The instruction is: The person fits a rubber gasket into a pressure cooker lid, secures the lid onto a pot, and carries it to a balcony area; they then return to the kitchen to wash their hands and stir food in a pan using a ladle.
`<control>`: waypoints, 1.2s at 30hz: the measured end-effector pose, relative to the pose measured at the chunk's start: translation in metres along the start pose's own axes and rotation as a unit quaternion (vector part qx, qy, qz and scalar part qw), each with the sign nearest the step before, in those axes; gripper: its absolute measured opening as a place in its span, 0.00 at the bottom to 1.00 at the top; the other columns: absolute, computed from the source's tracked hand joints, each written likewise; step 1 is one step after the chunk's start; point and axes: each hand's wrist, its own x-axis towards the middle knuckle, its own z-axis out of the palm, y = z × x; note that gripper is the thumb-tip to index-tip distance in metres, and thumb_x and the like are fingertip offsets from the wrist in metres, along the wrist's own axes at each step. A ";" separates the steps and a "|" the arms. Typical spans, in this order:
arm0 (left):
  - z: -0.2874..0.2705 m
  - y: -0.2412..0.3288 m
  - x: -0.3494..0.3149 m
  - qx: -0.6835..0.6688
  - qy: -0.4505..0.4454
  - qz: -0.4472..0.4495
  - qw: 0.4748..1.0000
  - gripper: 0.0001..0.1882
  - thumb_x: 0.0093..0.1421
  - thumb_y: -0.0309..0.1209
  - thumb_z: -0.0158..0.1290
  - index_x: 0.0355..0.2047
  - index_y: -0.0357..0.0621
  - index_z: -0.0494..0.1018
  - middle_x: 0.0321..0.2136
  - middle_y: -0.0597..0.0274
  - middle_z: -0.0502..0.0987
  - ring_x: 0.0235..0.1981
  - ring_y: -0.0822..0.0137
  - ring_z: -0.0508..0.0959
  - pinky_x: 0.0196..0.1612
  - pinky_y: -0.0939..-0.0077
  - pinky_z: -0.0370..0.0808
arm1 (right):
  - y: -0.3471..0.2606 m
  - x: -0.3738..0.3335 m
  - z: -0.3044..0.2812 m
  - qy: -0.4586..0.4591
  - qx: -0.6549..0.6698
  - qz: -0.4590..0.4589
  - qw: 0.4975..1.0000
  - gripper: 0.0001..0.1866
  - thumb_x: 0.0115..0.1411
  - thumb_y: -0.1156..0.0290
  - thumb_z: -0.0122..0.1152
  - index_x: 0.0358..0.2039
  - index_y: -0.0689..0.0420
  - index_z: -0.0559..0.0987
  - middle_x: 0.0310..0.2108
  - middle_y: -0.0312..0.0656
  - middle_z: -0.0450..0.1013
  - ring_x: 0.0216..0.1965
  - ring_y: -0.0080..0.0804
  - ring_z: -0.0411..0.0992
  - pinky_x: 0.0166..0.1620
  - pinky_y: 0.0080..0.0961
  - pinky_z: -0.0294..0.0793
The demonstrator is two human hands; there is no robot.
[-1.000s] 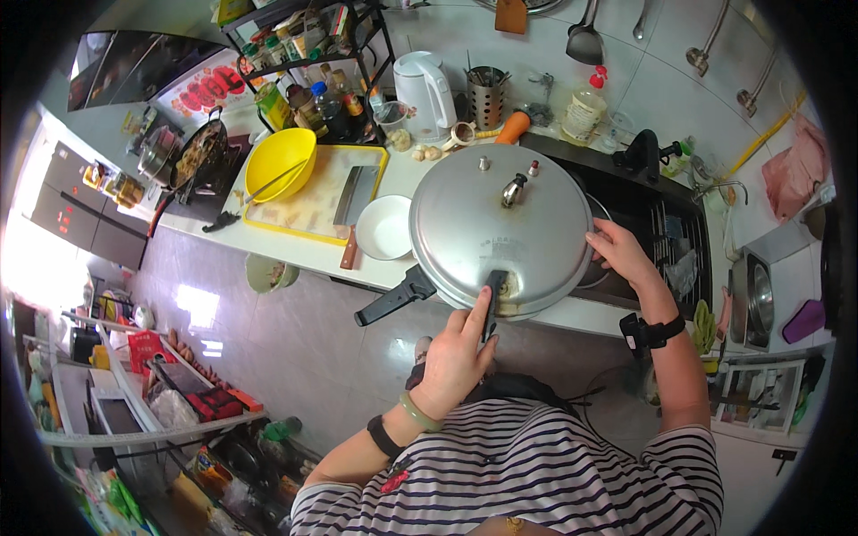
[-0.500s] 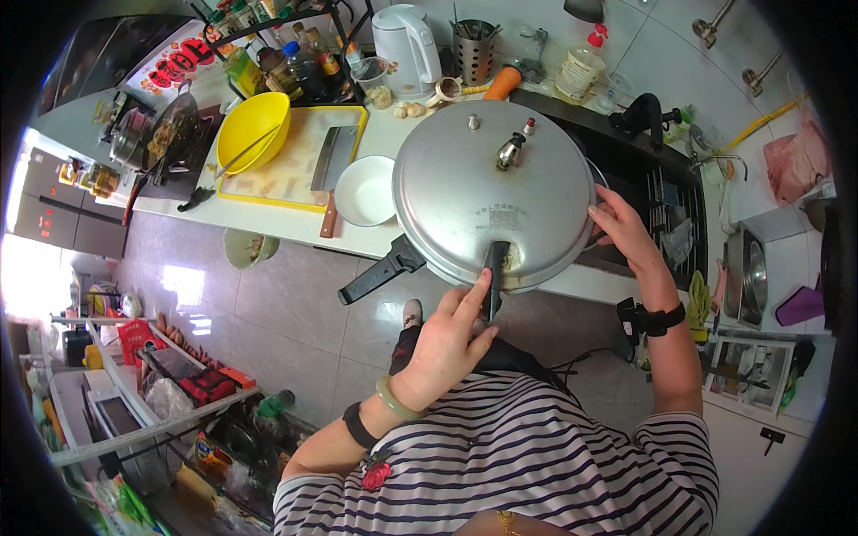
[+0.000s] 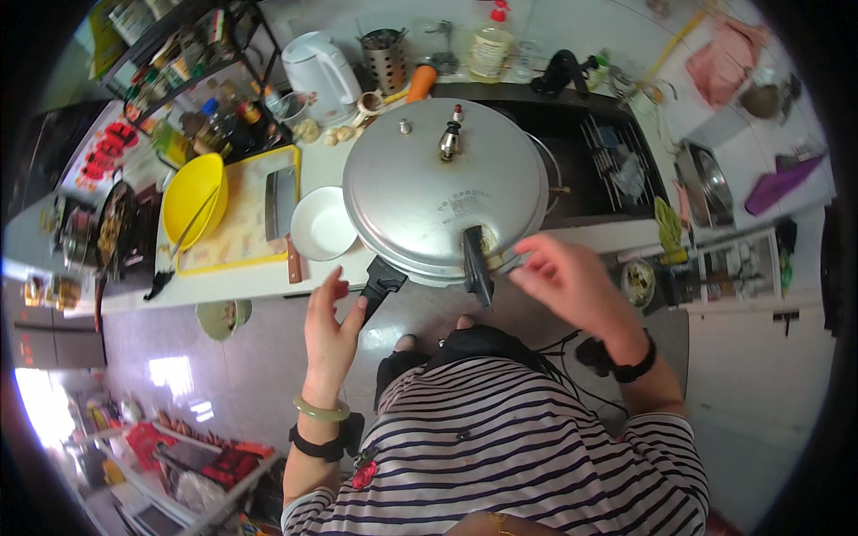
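Observation:
A large silver pressure cooker (image 3: pixel 420 201) stands at the counter's front edge with its lid on. On the lid are a metal weight valve (image 3: pixel 450 141) and a black lid handle (image 3: pixel 476 268), which points toward me. The pot's black long handle (image 3: pixel 384 281) sticks out to the left of the lid handle, so the two are not lined up. My left hand (image 3: pixel 329 344) is open beside the long handle's end, thumb and fingers apart. To the right of the lid handle my right hand (image 3: pixel 576 286) hovers open, a little blurred, holding nothing.
Left of the cooker are a white bowl (image 3: pixel 323 223), a cleaver (image 3: pixel 281 214) on a yellow-edged cutting board (image 3: pixel 246 246), and a yellow basin (image 3: pixel 195 201). Behind stand a white kettle (image 3: pixel 320 79) and a utensil holder (image 3: pixel 384 64). A dark sink (image 3: pixel 572 170) lies to the right.
My left hand has left the lid handle and moved left to the pot's long handle. My right hand has come off the cooker's right side toward me. The view has shifted right.

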 end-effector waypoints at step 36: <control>0.006 -0.047 0.031 -0.292 -0.413 -0.229 0.832 0.24 0.59 0.28 0.57 0.54 0.35 0.65 0.18 0.65 0.70 0.11 0.76 0.67 0.14 0.80 0.64 | -0.001 -0.009 0.053 0.068 -0.321 0.057 0.943 0.19 0.56 0.58 0.63 0.39 0.57 0.68 0.25 0.51 0.75 0.29 0.55 0.74 0.30 0.46 0.71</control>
